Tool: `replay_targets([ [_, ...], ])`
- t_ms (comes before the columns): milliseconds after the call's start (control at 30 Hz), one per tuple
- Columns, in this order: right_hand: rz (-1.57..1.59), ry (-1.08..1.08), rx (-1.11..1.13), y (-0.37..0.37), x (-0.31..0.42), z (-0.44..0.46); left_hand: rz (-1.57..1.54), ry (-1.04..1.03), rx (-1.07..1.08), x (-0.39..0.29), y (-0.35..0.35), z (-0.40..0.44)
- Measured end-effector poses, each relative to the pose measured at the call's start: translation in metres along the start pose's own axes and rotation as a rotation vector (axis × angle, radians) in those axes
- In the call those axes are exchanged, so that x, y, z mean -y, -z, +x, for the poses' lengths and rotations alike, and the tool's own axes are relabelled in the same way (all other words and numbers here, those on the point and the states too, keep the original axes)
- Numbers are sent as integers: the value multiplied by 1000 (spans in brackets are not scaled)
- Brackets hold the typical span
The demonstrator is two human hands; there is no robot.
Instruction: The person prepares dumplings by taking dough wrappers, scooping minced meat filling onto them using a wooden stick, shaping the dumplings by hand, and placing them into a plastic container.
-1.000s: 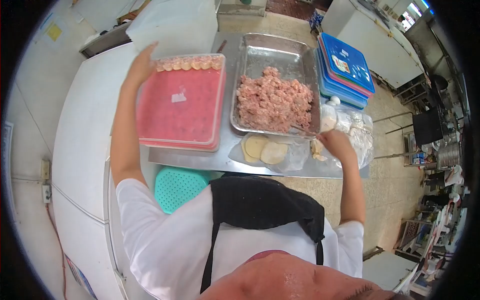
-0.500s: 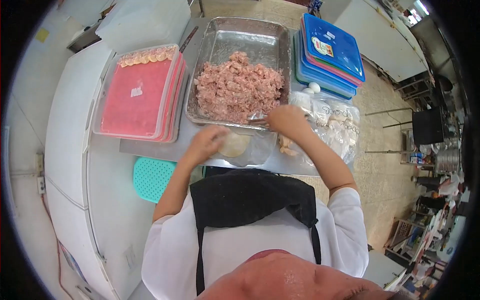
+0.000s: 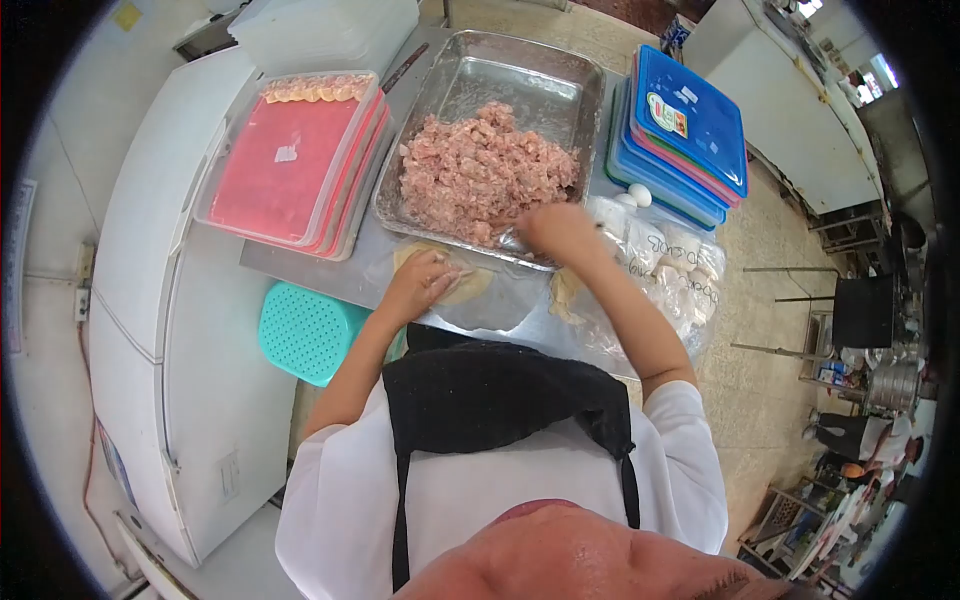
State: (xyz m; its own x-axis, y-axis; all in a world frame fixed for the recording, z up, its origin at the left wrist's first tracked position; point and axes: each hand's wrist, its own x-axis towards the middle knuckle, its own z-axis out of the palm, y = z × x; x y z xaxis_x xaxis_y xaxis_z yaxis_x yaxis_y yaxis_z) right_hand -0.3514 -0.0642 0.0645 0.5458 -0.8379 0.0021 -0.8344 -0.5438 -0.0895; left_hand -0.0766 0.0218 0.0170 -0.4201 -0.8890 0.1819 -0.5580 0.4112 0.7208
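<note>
My left hand (image 3: 425, 282) rests over a thin, pale dough wrapper (image 3: 468, 288), its fingers bent onto it. Pale dough shows on both sides of that hand. Fingers closed, my right hand (image 3: 558, 234) grips a thin metal utensil (image 3: 512, 240) at the near right corner of the metal tray (image 3: 525, 72). Motion blur hides the utensil's exact kind, and its tip is at the meat. A mound of pink ground meat (image 3: 485, 172) fills the near part of the tray. More pale dough (image 3: 564, 296) lies beneath my right forearm.
Stacked containers with red sheets (image 3: 275, 180) stand at left, with a clear plastic bin (image 3: 325, 35) behind. Blue lids (image 3: 690, 115) are stacked at right, beside white eggs (image 3: 638, 195) and a marked plastic bag (image 3: 670, 265). A turquoise stool (image 3: 312, 335) stands below the table's near edge.
My left hand has come down onto the dough wrapper. My right hand has shifted slightly left and stays at the tray's near corner. The whole view has tilted a little.
</note>
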Motion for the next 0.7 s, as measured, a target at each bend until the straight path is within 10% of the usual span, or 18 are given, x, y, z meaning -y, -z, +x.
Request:
replay_targets([
  [200,415,-49,1,-20,20,-16,-592,443,-151,26,2,2],
  [300,707,-76,58,-11,10,-15,-1430,653,-245,-8,23,14],
  [567,2,-261,255,46,18,-9,-1340,474,-473,-4,59,42],
  [700,210,-206,199,14,41,-14,-1443,426,-578,2,76,52],
])
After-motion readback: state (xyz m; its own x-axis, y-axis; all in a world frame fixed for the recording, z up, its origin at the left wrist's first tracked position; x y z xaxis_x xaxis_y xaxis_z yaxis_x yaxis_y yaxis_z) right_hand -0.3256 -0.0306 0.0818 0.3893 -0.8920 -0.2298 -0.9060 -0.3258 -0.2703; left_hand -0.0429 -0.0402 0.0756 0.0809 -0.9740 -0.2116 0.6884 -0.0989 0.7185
